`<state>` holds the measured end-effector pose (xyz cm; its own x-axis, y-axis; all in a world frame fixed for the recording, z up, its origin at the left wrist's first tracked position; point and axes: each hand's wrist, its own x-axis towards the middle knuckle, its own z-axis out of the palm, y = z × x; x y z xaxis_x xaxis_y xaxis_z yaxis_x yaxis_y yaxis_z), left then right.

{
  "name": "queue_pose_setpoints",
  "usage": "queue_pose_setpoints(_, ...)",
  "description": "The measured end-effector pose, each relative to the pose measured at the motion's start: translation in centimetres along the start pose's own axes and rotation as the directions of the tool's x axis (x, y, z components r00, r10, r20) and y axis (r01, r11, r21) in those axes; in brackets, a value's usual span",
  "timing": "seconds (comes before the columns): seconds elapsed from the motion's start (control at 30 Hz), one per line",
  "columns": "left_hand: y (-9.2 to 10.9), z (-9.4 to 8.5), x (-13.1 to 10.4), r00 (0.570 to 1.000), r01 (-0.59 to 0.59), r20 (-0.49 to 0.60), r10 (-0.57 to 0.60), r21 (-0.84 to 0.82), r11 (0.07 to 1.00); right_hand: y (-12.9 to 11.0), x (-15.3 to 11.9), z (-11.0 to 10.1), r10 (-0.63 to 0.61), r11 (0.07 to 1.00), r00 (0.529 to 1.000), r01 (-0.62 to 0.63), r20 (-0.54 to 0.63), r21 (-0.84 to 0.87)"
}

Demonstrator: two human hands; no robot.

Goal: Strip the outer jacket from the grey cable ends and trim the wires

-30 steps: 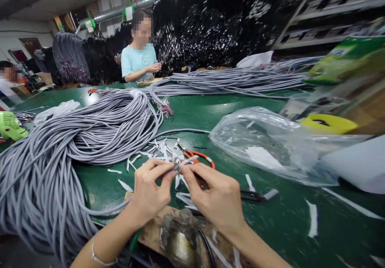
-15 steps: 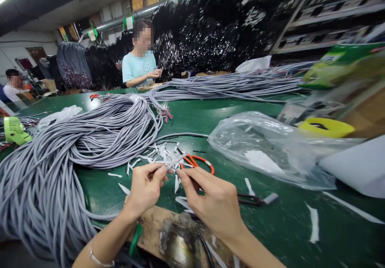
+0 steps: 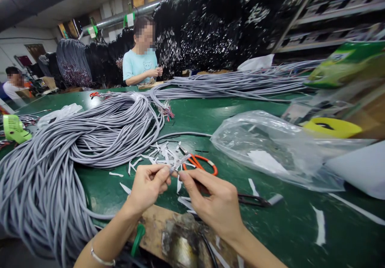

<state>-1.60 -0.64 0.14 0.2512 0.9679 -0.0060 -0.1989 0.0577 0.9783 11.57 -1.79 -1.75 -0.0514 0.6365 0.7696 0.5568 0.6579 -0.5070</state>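
Observation:
Near the centre, my left hand (image 3: 151, 185) pinches the end of a grey cable, whose stripped tip is too small to make out well. Close against it, my right hand (image 3: 212, 197) has thumb and fingers pressed together at the same tip; a thin dark piece shows between them. White scraps (image 3: 168, 152) lie just beyond my fingertips. Orange-handled scissors (image 3: 210, 162) rest behind my right hand. A large bundle of grey cables (image 3: 99, 135) fills the left side.
A clear plastic bag (image 3: 264, 147) lies at the right, beside a yellow roll (image 3: 332, 127). Below my hands is a stained wooden board (image 3: 156, 224). Across the green table (image 3: 192, 115) a person (image 3: 141, 61) works; another sits far left. Dark pliers (image 3: 254, 199) lie right.
The view has shifted slightly, moving the table items a little to the right. My hands stay together at the cable tip. Across the table, the person's hands have moved a little.

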Motion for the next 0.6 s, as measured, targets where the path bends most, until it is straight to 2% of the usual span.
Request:
queue_pose_setpoints(0.13, 0.11, -0.26, -0.05, 0.996, 0.073, 0.062, -0.067, -0.113, 0.991, -0.15, -0.07, 0.12, 0.042, 0.998, 0.999, -0.043, 0.009, 0.049)
queue_pose_setpoints(0.33, 0.22, -0.47, 0.02, 0.979, 0.167, 0.154, -0.133, -0.232, 0.958, -0.18, -0.20, 0.24, 0.043, 0.997, 0.999, -0.042, -0.001, 0.063)
queue_pose_setpoints(0.5, 0.22, -0.55, -0.04, 0.967, 0.209, 0.199, -0.160, -0.259, 0.943, -0.44, -0.04, 0.21, 0.052, 0.996, 0.999, -0.052, -0.003, 0.074)
queue_pose_setpoints(0.6, 0.22, -0.46, -0.12, 0.974, 0.176, 0.183, -0.136, -0.225, 0.958, -0.49, -0.09, 0.17, 0.058, 0.995, 0.998, -0.057, -0.008, 0.084)
